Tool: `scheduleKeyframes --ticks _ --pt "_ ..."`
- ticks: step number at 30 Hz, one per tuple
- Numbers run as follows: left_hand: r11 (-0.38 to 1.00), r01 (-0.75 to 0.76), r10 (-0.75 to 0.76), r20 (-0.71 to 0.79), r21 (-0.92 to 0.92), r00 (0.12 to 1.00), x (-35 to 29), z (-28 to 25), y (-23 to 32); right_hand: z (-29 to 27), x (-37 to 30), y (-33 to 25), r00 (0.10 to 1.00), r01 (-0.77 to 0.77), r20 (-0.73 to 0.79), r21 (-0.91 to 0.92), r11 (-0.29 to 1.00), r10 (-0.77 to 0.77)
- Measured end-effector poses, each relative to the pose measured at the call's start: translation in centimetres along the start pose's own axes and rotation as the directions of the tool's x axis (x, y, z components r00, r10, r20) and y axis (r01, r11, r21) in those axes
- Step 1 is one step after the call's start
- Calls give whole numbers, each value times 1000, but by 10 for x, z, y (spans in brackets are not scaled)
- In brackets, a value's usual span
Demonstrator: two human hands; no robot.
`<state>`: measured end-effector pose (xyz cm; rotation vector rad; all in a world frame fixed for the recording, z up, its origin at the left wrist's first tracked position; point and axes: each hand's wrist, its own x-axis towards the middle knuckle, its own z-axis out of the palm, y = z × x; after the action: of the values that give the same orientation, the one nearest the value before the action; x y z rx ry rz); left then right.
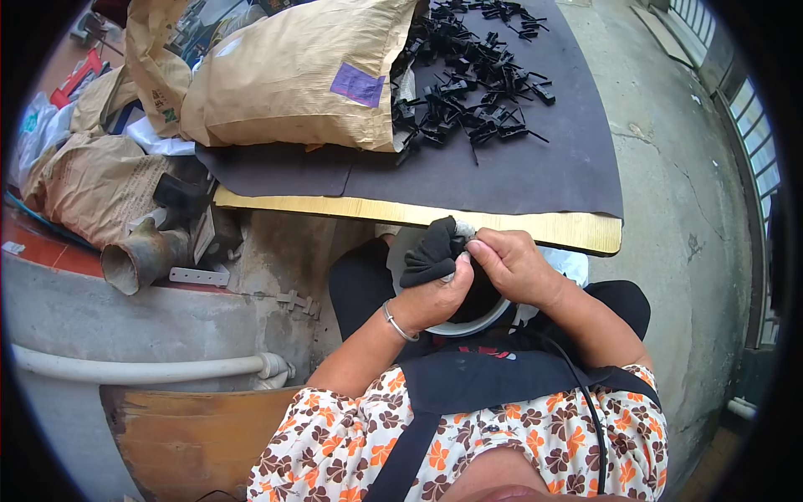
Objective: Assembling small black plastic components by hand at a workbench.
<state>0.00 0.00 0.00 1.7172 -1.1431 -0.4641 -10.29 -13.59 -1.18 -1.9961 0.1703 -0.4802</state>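
Over the bucket in my lap, both hands are on a bunched black glove-like cloth (431,255) with a light grey knitted edge. My right hand (514,263) is closed, thumb and fingers pinching the grey edge. On the other side, my left hand (439,299) grips the lower part of the cloth, thumb up; its other fingers are mostly hidden by the fabric. A bangle circles my left wrist. Below the hands sits a white bucket (481,325) between my knees, its inside dark and mostly covered by my hands.
Ahead stands a table with a dark mat (577,159) and pale wooden edge. On it lie a large brown paper sack (284,79) and a heap of small black plastic parts (477,75). To the left are more sacks, a rusty metal pipe piece (142,255) and a white pipe (150,368).
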Motion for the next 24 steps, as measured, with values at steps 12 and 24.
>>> scheduleKeyframes --ticks 12,24 --pt "912 -402 381 536 -84 753 34 29 88 -47 21 22 949 10 -314 91 996 20" --pt "917 -259 356 914 -303 192 5 127 123 -82 14 34 913 -169 -408 -305 937 32"
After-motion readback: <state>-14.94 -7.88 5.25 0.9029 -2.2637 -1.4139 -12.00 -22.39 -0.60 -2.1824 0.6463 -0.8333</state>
